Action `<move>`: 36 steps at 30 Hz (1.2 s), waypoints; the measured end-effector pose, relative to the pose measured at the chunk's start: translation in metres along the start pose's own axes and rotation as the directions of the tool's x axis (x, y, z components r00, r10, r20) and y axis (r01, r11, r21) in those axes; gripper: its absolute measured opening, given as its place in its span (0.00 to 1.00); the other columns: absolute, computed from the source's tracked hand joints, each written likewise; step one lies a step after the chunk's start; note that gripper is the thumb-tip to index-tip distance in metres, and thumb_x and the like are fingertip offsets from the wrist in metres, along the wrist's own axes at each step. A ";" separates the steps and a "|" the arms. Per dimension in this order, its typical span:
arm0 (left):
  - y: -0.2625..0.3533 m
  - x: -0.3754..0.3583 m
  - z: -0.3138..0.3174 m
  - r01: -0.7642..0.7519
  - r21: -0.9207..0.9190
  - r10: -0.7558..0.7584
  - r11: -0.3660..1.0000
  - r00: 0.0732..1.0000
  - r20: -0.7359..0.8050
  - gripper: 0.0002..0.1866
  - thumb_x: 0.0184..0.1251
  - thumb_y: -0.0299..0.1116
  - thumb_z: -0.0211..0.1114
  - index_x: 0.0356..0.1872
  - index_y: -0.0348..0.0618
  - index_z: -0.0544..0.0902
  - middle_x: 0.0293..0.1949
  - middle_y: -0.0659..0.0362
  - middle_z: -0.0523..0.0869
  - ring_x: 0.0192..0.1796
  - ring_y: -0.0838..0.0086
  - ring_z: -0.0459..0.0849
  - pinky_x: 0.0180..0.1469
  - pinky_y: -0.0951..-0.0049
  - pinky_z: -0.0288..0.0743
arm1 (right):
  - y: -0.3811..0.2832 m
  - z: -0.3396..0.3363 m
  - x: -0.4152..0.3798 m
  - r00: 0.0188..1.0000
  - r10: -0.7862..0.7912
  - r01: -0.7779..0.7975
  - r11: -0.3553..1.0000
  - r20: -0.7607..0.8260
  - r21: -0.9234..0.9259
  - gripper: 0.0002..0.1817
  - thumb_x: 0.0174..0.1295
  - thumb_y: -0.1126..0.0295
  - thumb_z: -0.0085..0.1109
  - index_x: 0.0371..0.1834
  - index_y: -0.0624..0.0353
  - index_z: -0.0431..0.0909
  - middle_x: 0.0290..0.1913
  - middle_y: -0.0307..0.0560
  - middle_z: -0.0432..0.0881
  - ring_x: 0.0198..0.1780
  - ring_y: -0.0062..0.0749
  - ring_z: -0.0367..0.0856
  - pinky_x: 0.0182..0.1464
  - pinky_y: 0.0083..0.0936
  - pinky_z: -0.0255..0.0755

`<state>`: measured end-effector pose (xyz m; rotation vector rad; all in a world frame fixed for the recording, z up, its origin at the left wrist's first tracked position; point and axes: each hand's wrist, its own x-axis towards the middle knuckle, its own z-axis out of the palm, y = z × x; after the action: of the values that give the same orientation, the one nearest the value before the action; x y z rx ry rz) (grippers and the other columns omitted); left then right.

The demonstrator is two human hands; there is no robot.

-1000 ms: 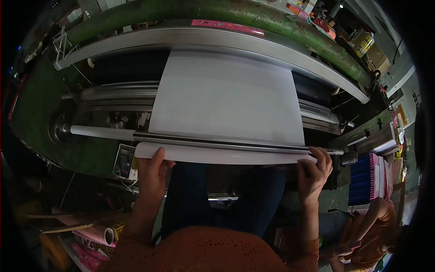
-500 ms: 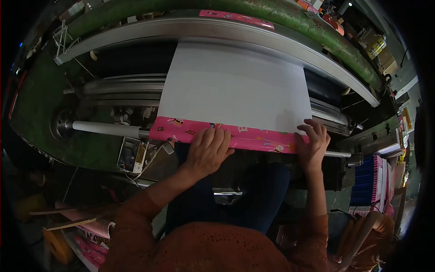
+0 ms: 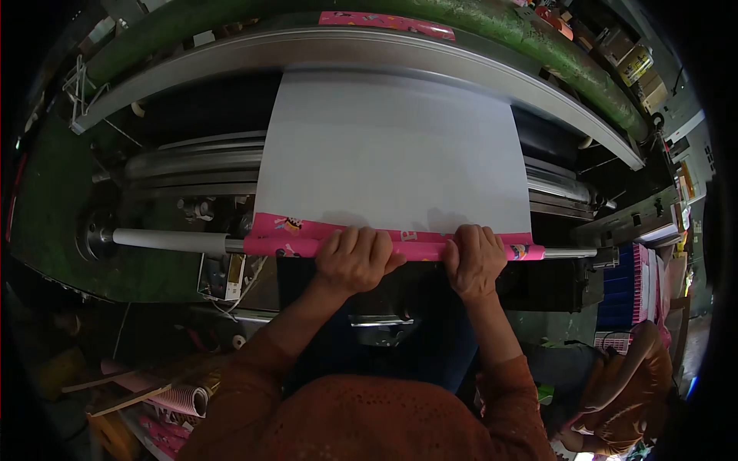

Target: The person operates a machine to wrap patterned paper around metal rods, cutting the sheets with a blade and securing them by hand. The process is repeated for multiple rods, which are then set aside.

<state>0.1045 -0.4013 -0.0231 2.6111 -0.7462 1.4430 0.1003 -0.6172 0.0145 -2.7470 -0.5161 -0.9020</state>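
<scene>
A wide white sheet (image 3: 392, 154) comes down from under a metal bar, and its lower end shows a pink printed side wrapped round a shaft as a pink roll (image 3: 423, 250). My left hand (image 3: 355, 260) grips the roll left of its middle, fingers curled over the top. To the right, my right hand (image 3: 475, 260) is wrapped over the same roll, thumb toward the left hand. The metal shaft (image 3: 569, 252) sticks out at the right, and a white tube (image 3: 173, 240) covers it at the left.
Beyond the sheet lie the curved metal bar (image 3: 231, 58) and a green roller (image 3: 538, 46). A small open box (image 3: 221, 276) sits below the shaft at left. Another person (image 3: 626, 384) is at the lower right. Pink rolls (image 3: 184, 398) lie at the lower left.
My right hand has moved left from the roll's right end and closed over it. My left hand still holds the roll, which now looks straighter and more tightly wrapped. The view has shifted slightly.
</scene>
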 end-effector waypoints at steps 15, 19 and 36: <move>-0.022 0.062 -0.023 0.565 -0.429 -0.247 0.705 0.762 0.599 0.08 0.63 0.32 0.63 0.34 0.38 0.81 0.46 0.51 0.82 0.53 0.57 0.80 0.45 0.62 0.77 | 0.002 -0.014 0.045 0.983 0.052 -0.063 0.996 0.174 0.058 0.23 0.59 0.63 0.61 0.57 0.57 0.75 0.56 0.48 0.79 0.57 0.40 0.75 0.52 0.38 0.67; -0.008 0.051 -0.038 0.230 -0.448 -0.276 0.864 0.960 -0.039 0.18 0.68 0.37 0.58 0.52 0.36 0.79 0.61 0.45 0.76 0.64 0.51 0.73 0.59 0.55 0.71 | 0.016 0.013 0.072 0.989 0.092 -0.099 0.993 0.119 0.059 0.31 0.59 0.62 0.62 0.66 0.57 0.67 0.61 0.49 0.75 0.62 0.40 0.71 0.57 0.39 0.63; 0.050 0.043 -0.029 0.255 -0.322 -0.070 0.912 0.868 0.491 0.27 0.64 0.44 0.62 0.59 0.36 0.73 0.64 0.44 0.71 0.70 0.50 0.64 0.67 0.45 0.59 | 0.022 -0.009 0.048 0.990 0.138 -0.140 0.989 0.038 0.044 0.32 0.60 0.56 0.60 0.66 0.60 0.67 0.63 0.52 0.72 0.67 0.47 0.65 0.66 0.46 0.53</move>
<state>0.0794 -0.4535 0.0196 2.6391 -0.7221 0.5374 0.1401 -0.6272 0.0485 -2.7214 -0.3418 -0.8000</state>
